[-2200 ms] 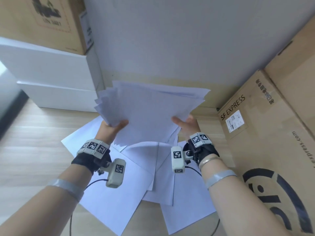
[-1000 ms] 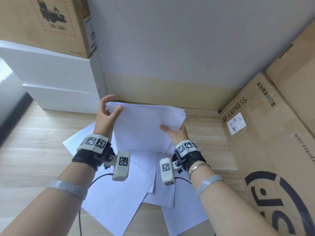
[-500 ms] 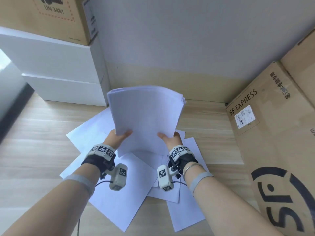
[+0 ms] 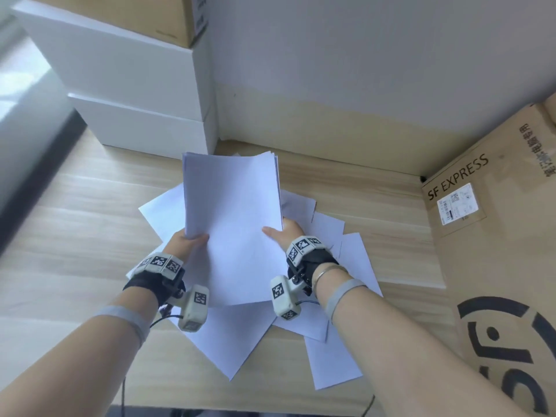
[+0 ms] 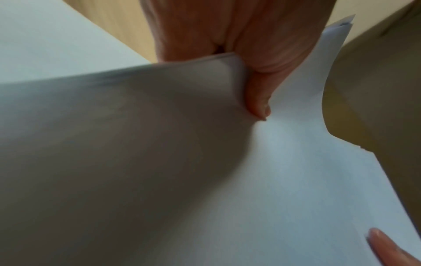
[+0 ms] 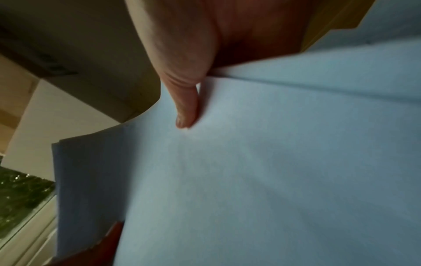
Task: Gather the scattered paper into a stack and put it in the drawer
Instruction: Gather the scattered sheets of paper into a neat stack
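While left hand (image 4: pixel 183 242) and right hand (image 4: pixel 284 233) pinch the stack (image 4: pixel 233 218) by its side edges — thumbs on top — loosening could fan sheets onto loose sheets (image 4: pixel 334 365).

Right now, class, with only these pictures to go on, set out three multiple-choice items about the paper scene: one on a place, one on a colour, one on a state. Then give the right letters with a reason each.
1. Where does the SF EXPRESS box stand?
A. right of the loose sheets
B. left of the loose sheets
C. on top of the white boxes

2. What colour is the paper stack?
A. yellow
B. white
C. green

3. How is the stack held?
A. lying flat on the desk, untouched
B. by one hand only
C. lifted, gripped at both sides by two hands

Key: 1 A, the printed carton sits on the desk's right side, beyond the loose sheets. 2 B, every sheet shows plain white. 3 C, the left hand and right hand each pinch a side edge, thumbs on top, above the wooden desk.
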The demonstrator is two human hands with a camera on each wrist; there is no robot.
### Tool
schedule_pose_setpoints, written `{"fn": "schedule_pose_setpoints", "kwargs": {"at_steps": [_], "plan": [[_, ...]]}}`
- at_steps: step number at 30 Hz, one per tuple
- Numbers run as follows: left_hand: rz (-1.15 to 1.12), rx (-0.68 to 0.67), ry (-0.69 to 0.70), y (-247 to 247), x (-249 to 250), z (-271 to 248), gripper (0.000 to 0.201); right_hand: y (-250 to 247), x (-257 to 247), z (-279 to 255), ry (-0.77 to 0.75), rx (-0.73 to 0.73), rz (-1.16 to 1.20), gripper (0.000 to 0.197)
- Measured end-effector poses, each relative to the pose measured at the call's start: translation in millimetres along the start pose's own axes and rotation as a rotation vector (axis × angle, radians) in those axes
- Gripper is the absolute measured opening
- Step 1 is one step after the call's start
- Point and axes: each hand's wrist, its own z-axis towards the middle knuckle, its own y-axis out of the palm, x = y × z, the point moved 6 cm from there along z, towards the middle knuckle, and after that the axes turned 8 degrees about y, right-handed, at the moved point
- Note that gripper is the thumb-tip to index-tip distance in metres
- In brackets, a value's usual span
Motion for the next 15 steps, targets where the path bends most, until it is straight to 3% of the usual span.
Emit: {"fn": "schedule_pose_setpoints", "kwargs": {"at_steps": [1, 5, 9, 15], "plan": [[0.009, 0.018, -0.017, -8, -8, -1, 0.031, 7, -1, -1, -0.006, -0.002, -0.016, 0.032], [0.041, 0.074, -0.058, -41, -36, -5, 0.04, 30, 6, 0, 0.017, 0.007, -0.075, 0.045], [0.06, 0.099, -0.09, -68, -57, -12, 0.042, 62, 11, -1, -0.033, 0.034, -0.321, 0.028], [0.076, 0.102, -0.156, -89, -82, -19, 0.046, 83, 15, -1, -0.056, 0.106, -0.443, 0.043]]}}
